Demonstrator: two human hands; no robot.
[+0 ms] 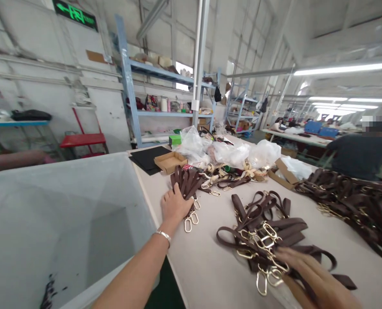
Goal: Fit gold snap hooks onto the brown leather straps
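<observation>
My left hand (174,206), with a silver bangle at its wrist, is closed on a bundle of dark brown straps (187,182) near the table's left edge. Gold-coloured snap hooks (187,225) hang out of that bundle past my fingers. In front of me on the right lies a loose pile of the same brown straps (289,229), tangled together with several gold hooks and rings (268,231). Over the pile's near right side is my right hand (316,274), smeared by motion. Its fingers reach over the straps, and their grip cannot be made out.
A large pale plastic bin (113,180) adjoins the table (206,253) on the left. Farther right is a big heap of brown straps (354,201). Plastic bags (232,154), a shallow cardboard box (171,163) and black sheets (150,159) lie behind. A person (361,154) sits beyond.
</observation>
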